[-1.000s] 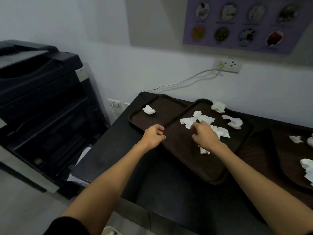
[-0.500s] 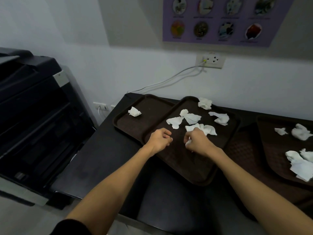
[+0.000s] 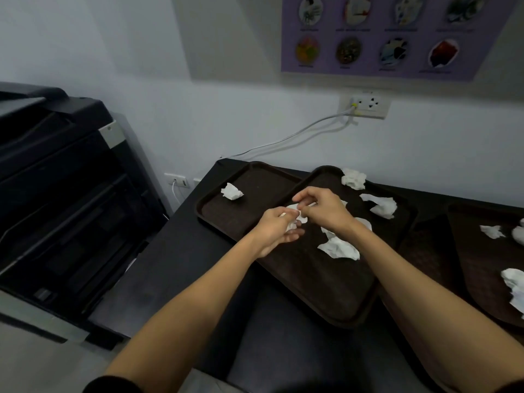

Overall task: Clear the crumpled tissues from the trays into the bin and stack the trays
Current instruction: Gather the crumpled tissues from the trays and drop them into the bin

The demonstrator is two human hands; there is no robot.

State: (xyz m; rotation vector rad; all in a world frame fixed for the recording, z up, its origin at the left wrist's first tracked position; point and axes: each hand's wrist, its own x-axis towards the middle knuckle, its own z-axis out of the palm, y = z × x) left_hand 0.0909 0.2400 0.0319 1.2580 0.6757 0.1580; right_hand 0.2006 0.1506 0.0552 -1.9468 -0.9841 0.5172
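Three dark brown trays lie on a black counter: a left tray [image 3: 255, 182], a middle tray [image 3: 326, 285] overlapping it, and a right tray [image 3: 482, 268] at the frame edge. My left hand [image 3: 275, 231] holds a crumpled white tissue [image 3: 292, 214] over the middle tray. My right hand [image 3: 323, 208] pinches the same wad from the right. Loose tissues lie in the middle tray: one near my right wrist [image 3: 338, 248], one at the far rim [image 3: 353, 178], another to the right [image 3: 381, 205]. A single tissue [image 3: 231, 191] sits in the left tray. No bin is in view.
A large black printer [image 3: 56, 194] stands left of the counter [image 3: 175, 268]. Several tissues lie in the right tray, one being [image 3: 492, 231]. A white cable [image 3: 283, 140] runs along the wall from a socket [image 3: 365, 104]. A purple poster [image 3: 391, 35] hangs above.
Both hands have come together over the middle tray's left part. My left hand, which held nothing before, now holds a tissue that the right hand brought to it.
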